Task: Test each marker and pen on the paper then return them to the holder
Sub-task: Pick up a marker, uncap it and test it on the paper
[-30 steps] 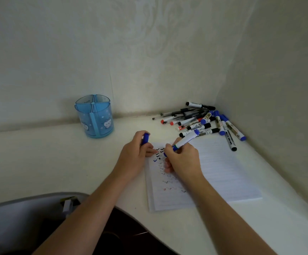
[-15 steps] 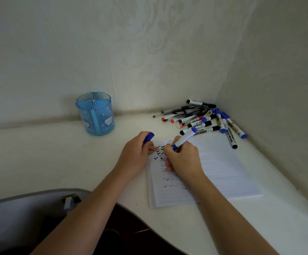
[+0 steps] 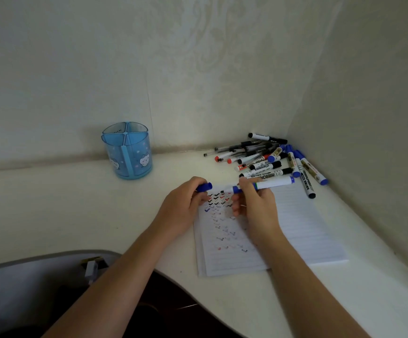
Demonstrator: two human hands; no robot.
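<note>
Two hands work over one sheaf of lined paper [image 3: 300, 228] lying on the white table [image 3: 51, 206]. The left hand [image 3: 182, 212] has its grip clamped on one blue cap [image 3: 204, 186], pinched between thumb and curled fingers, with the cap's open end facing right. The right hand [image 3: 256, 208] has its grip closed round one marker [image 3: 275, 184] with a white barrel and a blue rear end. It holds the marker roughly level just above the top edge of the paper. The bare dark nib points left at the cap, with a small gap between them, so cap and nib are near but apart.

The left part of the paper carries rows of small ticks [image 3: 218, 200] in black, red and blue. They are too many and too faint lower down to count, and one bold blue tick stands at their left edge.

One blue see-through holder [image 3: 127, 154] stands upright on the table near the back wall, well left of the hands. Ribs from a central hub divide it, but I cannot tell how many compartments there are.

In the corner lies one heap [image 3: 268, 158] of markers and pens, touching and crossing each other. At least five have blue caps, several have black ones and at least two have red ends, but the overlap hides the full number
</note>
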